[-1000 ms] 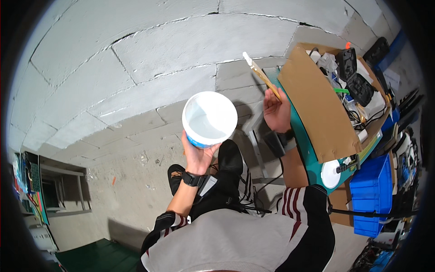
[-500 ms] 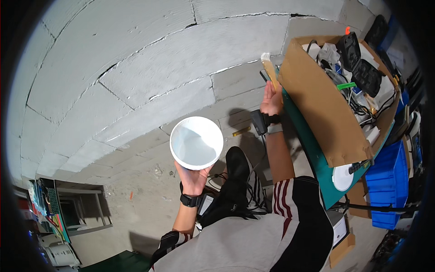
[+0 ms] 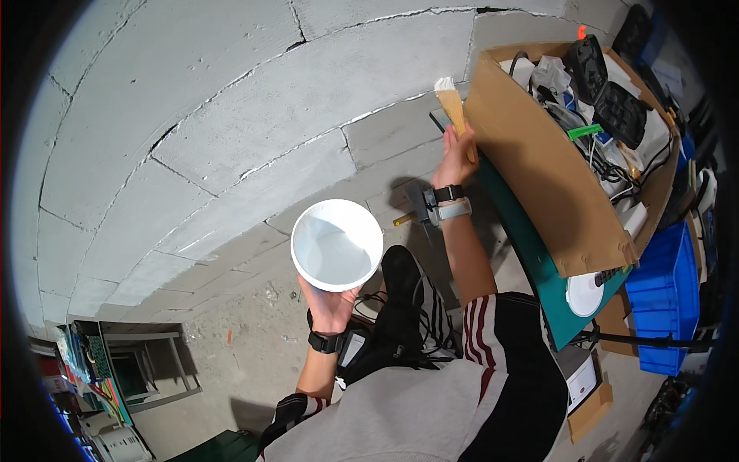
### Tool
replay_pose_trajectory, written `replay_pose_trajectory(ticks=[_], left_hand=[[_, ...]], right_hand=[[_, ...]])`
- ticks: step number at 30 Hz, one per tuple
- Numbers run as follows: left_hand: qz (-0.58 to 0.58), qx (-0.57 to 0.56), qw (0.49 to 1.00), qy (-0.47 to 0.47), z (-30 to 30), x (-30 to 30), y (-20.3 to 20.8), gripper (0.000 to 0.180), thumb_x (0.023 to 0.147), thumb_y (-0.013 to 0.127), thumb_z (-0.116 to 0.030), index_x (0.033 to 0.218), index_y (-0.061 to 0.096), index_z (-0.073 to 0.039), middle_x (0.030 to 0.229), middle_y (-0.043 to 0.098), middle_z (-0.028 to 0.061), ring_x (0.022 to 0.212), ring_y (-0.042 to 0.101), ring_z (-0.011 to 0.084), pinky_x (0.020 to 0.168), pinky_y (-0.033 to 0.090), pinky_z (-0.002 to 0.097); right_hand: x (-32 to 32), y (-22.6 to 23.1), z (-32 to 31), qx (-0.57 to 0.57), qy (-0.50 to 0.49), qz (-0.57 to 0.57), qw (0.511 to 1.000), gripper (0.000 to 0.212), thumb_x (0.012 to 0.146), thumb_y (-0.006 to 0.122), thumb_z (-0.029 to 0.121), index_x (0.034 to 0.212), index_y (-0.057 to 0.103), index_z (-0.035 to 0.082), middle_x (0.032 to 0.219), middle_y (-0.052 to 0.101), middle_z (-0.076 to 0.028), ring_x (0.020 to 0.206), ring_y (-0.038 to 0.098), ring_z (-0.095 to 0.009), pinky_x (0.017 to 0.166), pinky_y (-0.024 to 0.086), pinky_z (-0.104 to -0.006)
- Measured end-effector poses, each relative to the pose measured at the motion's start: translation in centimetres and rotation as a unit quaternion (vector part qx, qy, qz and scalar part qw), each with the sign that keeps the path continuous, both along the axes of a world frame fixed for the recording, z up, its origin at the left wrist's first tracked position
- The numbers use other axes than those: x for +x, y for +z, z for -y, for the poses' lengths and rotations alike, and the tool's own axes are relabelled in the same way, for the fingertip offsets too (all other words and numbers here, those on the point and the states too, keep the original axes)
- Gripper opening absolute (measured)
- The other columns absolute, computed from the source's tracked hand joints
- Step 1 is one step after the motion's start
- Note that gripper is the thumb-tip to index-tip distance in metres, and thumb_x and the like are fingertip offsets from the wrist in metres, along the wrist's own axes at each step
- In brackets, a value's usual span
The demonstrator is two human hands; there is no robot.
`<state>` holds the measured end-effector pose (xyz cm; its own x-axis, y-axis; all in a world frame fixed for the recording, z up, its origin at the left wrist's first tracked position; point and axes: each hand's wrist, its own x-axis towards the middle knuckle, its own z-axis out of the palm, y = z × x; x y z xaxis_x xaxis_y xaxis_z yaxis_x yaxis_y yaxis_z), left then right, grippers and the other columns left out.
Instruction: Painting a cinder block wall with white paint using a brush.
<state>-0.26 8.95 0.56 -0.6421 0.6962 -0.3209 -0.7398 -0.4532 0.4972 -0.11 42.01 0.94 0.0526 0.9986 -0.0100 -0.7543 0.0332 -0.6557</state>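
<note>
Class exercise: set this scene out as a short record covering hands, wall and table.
Left hand: holds an open, round white plastic tub
Right hand: grips a flat wooden brush, white at the tip
Wall: grey blocks, paler higher up
Table: green-topped, bearing an open brown cardboard box and round white disc
Right of table: blue plastic bin

The tub (image 3: 337, 250) is white, shading to pale grey inside. The brush (image 3: 453, 112) is tan with a white tip. The wall (image 3: 254, 115) is whitish above, duller grey below. The shirt (image 3: 400, 416) is light grey, its sleeve (image 3: 481, 339) striped dark red. The carton (image 3: 531, 169) is brown, the tabletop (image 3: 556, 308) green, the bin (image 3: 660, 292) blue.
</note>
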Motion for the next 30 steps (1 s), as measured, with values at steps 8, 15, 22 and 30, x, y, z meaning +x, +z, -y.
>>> replay_pose_trajectory(ticks=[8, 15, 22, 30], left_hand=[[0.019, -0.067, 0.997, 0.033, -0.4, 0.3, 1.0, 0.074, 0.094, 0.037, -0.066, 0.144, 0.038, -0.012, 0.138, 0.051, 0.0093, 0.112, 0.061, 0.0288, 0.075, 0.059, 0.0415], [0.015, -0.061, 0.998, 0.025, -0.1, 0.3, 0.6, 0.074, 0.094, 0.036, -0.066, 0.144, 0.039, -0.013, 0.137, 0.052, 0.0087, 0.110, 0.062, 0.0277, 0.074, 0.059, 0.0415], [0.011, -0.059, 0.998, 0.006, -0.1, -0.1, 0.5, 0.075, 0.094, 0.036, -0.068, 0.145, 0.038, -0.013, 0.140, 0.049, 0.0075, 0.118, 0.058, 0.0281, 0.084, 0.057, 0.0425], [0.013, -0.050, 0.999, -0.002, -0.2, 0.1, 0.0, 0.074, 0.094, 0.035, -0.068, 0.146, 0.038, -0.015, 0.141, 0.049, 0.0053, 0.120, 0.057, 0.0267, 0.086, 0.056, 0.0416]], right_hand=[[0.8, -0.1, 1.5, 0.000, 0.016, 0.017, 1.000, 0.046, 0.101, 0.052, 0.032, 0.127, 0.054, -0.006, 0.117, 0.062, -0.022, 0.112, 0.062, -0.030, 0.102, 0.048, -0.0394], [-1.2, -0.8, 0.0, -0.018, -0.006, -0.024, 1.000, 0.046, 0.101, 0.052, 0.032, 0.126, 0.055, -0.006, 0.115, 0.063, -0.021, 0.110, 0.063, -0.031, 0.099, 0.050, -0.0382], [1.5, -0.2, 2.0, 0.016, 0.038, 0.113, 0.993, 0.039, 0.101, 0.052, 0.025, 0.121, 0.059, -0.008, 0.109, 0.066, -0.019, 0.100, 0.068, -0.028, 0.092, 0.053, -0.0361], [0.6, 0.1, 1.8, 0.043, 0.035, 0.163, 0.985, 0.034, 0.099, 0.054, 0.019, 0.117, 0.063, -0.008, 0.101, 0.069, -0.016, 0.089, 0.070, -0.025, 0.084, 0.055, -0.0343]])
